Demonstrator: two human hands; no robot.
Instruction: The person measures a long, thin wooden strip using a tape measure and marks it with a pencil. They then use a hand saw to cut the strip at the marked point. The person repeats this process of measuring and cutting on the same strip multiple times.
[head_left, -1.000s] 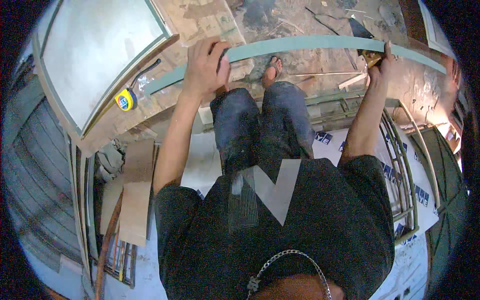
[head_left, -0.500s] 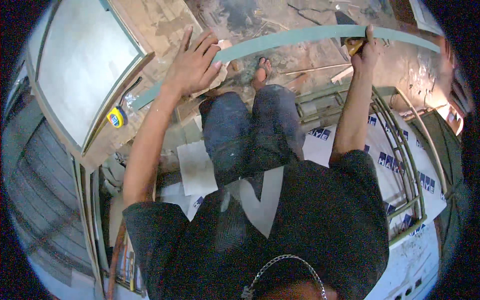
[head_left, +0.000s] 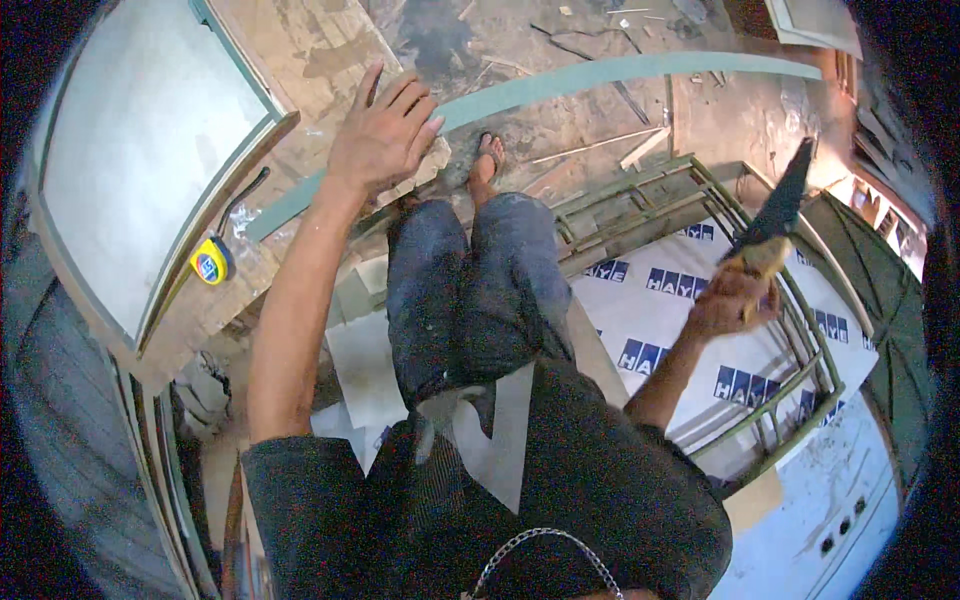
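A long, narrow grey-green strip (head_left: pixel 600 76) runs from the workbench on the left, out past its edge toward the far right. My left hand (head_left: pixel 383 135) lies over the strip at the bench edge, fingers spread. In my right hand (head_left: pixel 735 303) is a handsaw (head_left: pixel 782 205), gripped by its yellowish handle, its dark blade tilted up and away. The saw is apart from the strip. Left of the strip, a yellow tape measure (head_left: pixel 210 261) lies on the bench (head_left: pixel 330 50).
A framed pale panel (head_left: pixel 150 150) lies on the bench at left. To my right, a metal rail frame (head_left: pixel 835 385) stands over printed white sheeting (head_left: pixel 660 325). Thin wood offcuts (head_left: pixel 645 148) litter the floor ahead. Another panel (head_left: pixel 815 25) is at the far right.
My right hand has let go of the strip and swung back toward me with the saw, turning the blade outward. My left hand stays on the strip. The view has shifted slightly.
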